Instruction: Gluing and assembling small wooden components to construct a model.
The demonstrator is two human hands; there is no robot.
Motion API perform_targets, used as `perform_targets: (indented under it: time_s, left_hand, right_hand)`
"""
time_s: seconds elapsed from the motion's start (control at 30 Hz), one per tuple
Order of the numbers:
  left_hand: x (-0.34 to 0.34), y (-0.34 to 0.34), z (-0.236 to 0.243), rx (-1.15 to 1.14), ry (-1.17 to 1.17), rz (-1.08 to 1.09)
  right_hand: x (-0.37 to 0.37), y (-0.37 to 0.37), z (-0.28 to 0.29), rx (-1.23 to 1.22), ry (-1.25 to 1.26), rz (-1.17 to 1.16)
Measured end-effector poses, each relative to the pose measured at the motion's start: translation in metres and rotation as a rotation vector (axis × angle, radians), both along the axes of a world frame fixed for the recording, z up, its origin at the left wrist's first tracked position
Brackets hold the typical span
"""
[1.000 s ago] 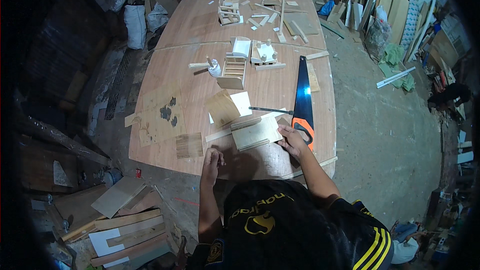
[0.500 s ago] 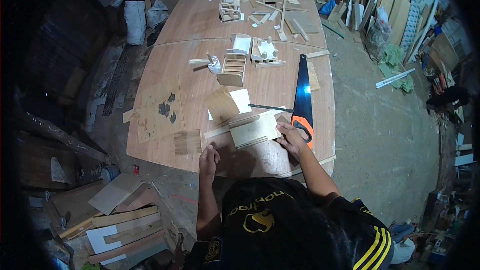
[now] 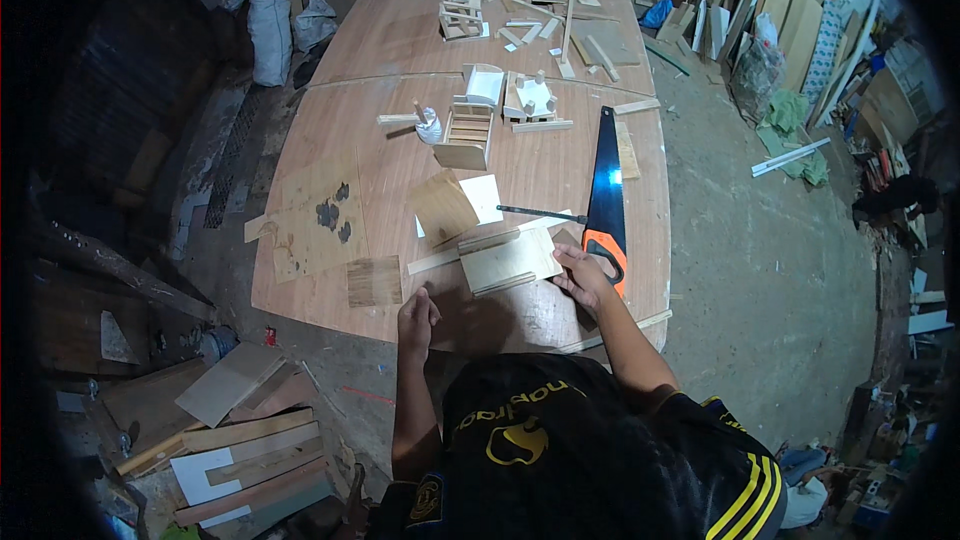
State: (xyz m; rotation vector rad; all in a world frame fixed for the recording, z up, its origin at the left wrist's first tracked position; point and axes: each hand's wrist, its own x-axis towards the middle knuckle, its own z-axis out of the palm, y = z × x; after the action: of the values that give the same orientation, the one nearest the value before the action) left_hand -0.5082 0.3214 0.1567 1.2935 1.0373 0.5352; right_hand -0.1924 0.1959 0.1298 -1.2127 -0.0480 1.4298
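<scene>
A pale wooden panel (image 3: 505, 258) with narrow strips along its long edges lies tilted near the front of the table. My right hand (image 3: 584, 274) grips its right end, thumb on top. By the table's front edge, my left hand (image 3: 418, 316) is closed with curled fingers, apart from the panel; whatever it may hold is hidden. A handsaw (image 3: 605, 205) with a black blade and orange handle lies just beyond my right hand. Behind the panel are a thin dark rod-like tool (image 3: 540, 213), a brown plywood piece (image 3: 444, 208) and a white sheet (image 3: 484, 200).
Small wooden furniture models (image 3: 467, 135) stand mid-table beside a white-wrapped bundle (image 3: 428, 127). A square of plywood (image 3: 374, 283) and a stained thin board (image 3: 320, 220) lie to the left. Offcuts (image 3: 530, 32) are scattered at the far end; boards (image 3: 250, 440) are piled on the floor at lower left.
</scene>
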Motion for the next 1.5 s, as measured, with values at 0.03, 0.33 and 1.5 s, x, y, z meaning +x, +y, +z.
perform_targets:
  time_s: [0.03,0.33,1.5]
  left_hand:
    - [0.002,-0.002,0.0,-0.041,-0.089,0.027]
    - [0.005,-0.002,0.007,-0.045,-0.118,0.022]
    - [0.007,-0.006,0.002,-0.033,-0.169,0.205]
  right_hand:
    - [-0.002,0.0,0.001,-0.013,-0.001,-0.011]
    - [0.0,-0.002,0.007,0.02,0.028,-0.054]
    - [-0.005,0.002,0.007,-0.023,-0.193,-0.01]
